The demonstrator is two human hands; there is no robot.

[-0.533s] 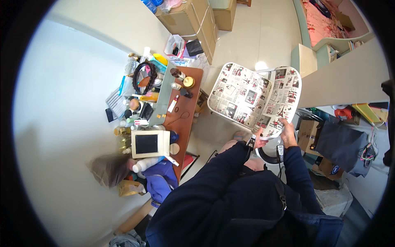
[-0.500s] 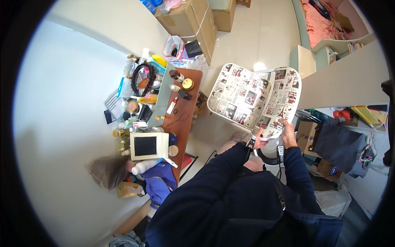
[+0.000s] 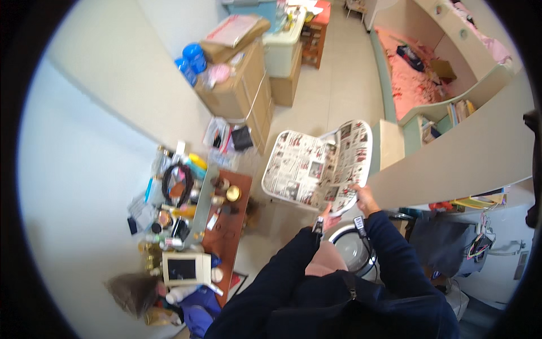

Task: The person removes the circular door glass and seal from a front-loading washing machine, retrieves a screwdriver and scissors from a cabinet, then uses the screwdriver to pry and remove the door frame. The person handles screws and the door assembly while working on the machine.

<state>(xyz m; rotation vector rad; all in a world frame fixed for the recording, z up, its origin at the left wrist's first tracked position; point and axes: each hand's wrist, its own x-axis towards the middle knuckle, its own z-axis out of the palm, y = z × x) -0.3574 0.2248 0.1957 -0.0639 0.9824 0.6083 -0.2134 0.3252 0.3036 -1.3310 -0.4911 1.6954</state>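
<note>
I hold a folding chair with a white frame and padded, newspaper-print panels. Its seat panel (image 3: 296, 166) spreads to the left, and its backrest (image 3: 354, 150) tilts up on the right. My left hand (image 3: 331, 220) grips the near white edge, its fingers partly hidden by the chair. Farther right, my right hand (image 3: 366, 199) is closed round the backrest's side edge. The chair's legs are mostly hidden under the panels.
A brown desk (image 3: 228, 243) crowded with bottles, a headband and a framed mirror stands at left. Cardboard boxes (image 3: 237, 85) are stacked ahead. A curved cabinet panel (image 3: 446, 158) and a bed (image 3: 403, 79) lie to the right. Below my hands is a white-rimmed round object (image 3: 353, 248).
My view has tilted up, showing more of the room ahead. The chair has moved forward past the desk and nearer the boxes, with both hands still on it.
</note>
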